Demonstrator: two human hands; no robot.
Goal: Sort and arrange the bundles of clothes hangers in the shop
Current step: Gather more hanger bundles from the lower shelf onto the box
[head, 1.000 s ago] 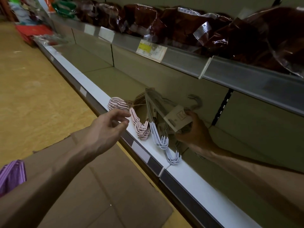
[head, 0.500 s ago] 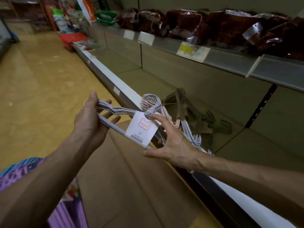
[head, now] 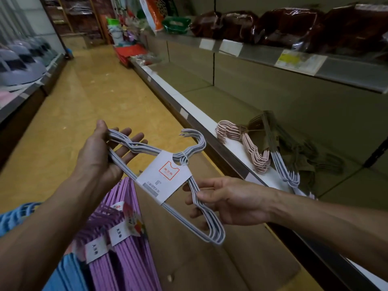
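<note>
The grey hanger bundle (head: 168, 177) is held over the aisle at 6 o'clock, left hand (head: 100, 156) w/ flat fingers supporting one end, right hand (head: 228, 201) pinching the other, prob. to read its label before shelving.

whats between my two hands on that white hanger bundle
In the head view, the white paper label wraps the white hanger bundle midway between the left hand and right hand.
</note>
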